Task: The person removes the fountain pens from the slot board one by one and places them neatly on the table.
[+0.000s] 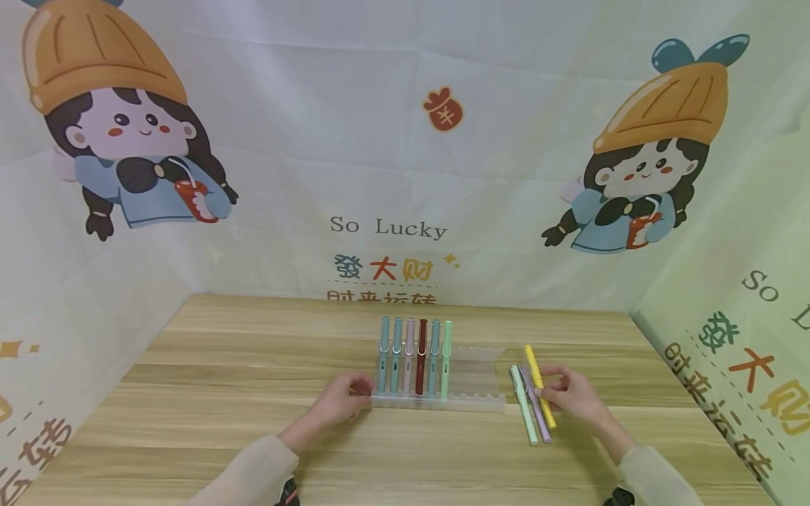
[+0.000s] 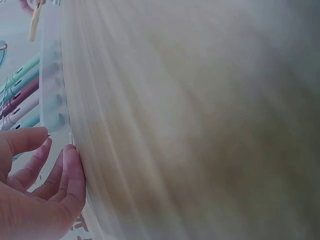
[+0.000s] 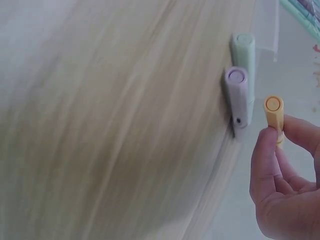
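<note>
Right hand (image 1: 574, 395) pinches one slim yellow pen (image 1: 533, 364), right of centre in the lower head frame, its long axis slanting from upper left to lower right; left hand (image 1: 344, 399) has bent fingers at the left end of a clear plastic stand (image 1: 474, 403), and I can't tell whether they grip it. Near the yellow one I count two loose pens: one pale mint pen (image 1: 524, 411), one lavender pen (image 1: 538, 416). I count six in the stand, pointing up the frame: three blue-grey pens (image 1: 384, 336), one pink pen (image 1: 410, 337), one dark red pen (image 1: 422, 341), one light green pen (image 1: 447, 339).
</note>
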A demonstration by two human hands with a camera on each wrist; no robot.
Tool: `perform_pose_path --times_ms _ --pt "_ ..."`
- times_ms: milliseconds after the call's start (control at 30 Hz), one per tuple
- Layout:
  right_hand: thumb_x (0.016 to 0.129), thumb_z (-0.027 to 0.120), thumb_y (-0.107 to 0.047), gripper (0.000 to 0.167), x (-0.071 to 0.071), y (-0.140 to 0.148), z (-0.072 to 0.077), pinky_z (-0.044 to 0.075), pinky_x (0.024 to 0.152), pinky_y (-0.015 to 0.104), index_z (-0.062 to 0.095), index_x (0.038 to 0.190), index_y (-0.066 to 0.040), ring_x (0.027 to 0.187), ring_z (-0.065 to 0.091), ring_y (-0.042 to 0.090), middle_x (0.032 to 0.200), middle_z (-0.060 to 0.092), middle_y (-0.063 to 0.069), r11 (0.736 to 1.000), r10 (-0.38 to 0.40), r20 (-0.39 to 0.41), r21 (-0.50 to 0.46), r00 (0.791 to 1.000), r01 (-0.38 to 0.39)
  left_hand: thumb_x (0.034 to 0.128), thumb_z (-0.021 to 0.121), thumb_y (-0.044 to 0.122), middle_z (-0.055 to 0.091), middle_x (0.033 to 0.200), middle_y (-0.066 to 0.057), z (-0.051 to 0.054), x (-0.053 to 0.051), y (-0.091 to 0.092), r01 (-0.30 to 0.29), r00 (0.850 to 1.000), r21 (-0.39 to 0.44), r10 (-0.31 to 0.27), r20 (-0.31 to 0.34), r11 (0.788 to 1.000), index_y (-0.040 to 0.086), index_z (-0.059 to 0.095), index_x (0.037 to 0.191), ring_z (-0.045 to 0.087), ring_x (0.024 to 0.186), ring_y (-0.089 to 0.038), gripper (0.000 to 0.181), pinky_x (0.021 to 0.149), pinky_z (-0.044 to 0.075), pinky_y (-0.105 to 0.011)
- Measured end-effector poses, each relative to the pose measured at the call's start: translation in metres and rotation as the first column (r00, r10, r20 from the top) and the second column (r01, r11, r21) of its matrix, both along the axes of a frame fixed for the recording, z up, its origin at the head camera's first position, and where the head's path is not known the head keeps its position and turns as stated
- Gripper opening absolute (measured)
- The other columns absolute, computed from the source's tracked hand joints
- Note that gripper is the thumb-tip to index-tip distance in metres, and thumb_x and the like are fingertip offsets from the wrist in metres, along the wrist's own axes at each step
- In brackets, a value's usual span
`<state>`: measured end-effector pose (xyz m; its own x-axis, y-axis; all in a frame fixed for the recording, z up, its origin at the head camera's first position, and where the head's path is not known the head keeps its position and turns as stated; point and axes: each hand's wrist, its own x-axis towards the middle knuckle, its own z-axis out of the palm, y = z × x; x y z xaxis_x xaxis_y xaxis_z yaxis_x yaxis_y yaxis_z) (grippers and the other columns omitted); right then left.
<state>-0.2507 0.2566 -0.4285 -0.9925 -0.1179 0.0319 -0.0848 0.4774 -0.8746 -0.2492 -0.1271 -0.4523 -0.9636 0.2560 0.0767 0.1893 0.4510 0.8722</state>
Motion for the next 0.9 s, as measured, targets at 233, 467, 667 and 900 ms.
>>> perform_pose_path --times_ms 233,467,667,900 --pt "0.079 0.061 0.001 0.038 0.0 0.007 -0.006 0.049 0.057 0.033 0.045 0.11 0.014 0.065 0.057 0.02 0.076 0.058 0.012 0.998 -0.012 0.052 0.061 0.999 0.009 0.0778 0.058 -0.005 0.055 0.082 -0.008 0.001 0.0 0.0 0.005 1.0 0.006 -0.005 0.006 1.0 -0.005 0.057 0.091 0.051 0.069 -0.016 0.013 0.052 0.045 -0.029" --pt "0.076 0.063 0.0 0.036 0.002 0.01 -0.009 0.049 0.056 0.033 0.047 0.106 0.013 0.063 0.056 0.019 0.072 0.056 0.009 0.994 -0.034 0.072 0.104 0.997 0.027 0.0779 0.057 -0.005 0.056 0.083 -0.008 0.0 0.0 0.0 0.011 1.0 -0.004 -0.011 0.0 1.0 -0.005 0.056 0.091 0.051 0.069 -0.017 0.013 0.052 0.045 -0.029" --pt "0.073 0.065 0.001 0.036 0.0 0.013 -0.015 0.049 0.053 0.031 0.049 0.103 0.014 0.059 0.054 0.018 0.069 0.053 0.009 0.989 -0.038 0.062 0.148 0.997 0.028 0.0781 0.057 -0.005 0.056 0.084 -0.009 0.001 0.0 0.001 0.003 1.0 -0.011 -0.003 0.002 1.0 -0.005 0.057 0.092 0.052 0.072 -0.018 0.014 0.053 0.045 -0.029" --pt "0.074 0.063 0.0 0.033 0.0 0.013 -0.015 0.049 0.052 0.03 0.05 0.102 0.011 0.057 0.053 0.017 0.07 0.051 0.009 0.986 -0.03 0.088 0.168 0.996 0.015 0.0785 0.058 -0.004 0.056 0.084 -0.009 0.001 0.0 0.001 -0.005 1.0 -0.013 0.005 0.008 1.0 -0.004 0.057 0.092 0.052 0.073 -0.019 0.013 0.054 0.045 -0.029"
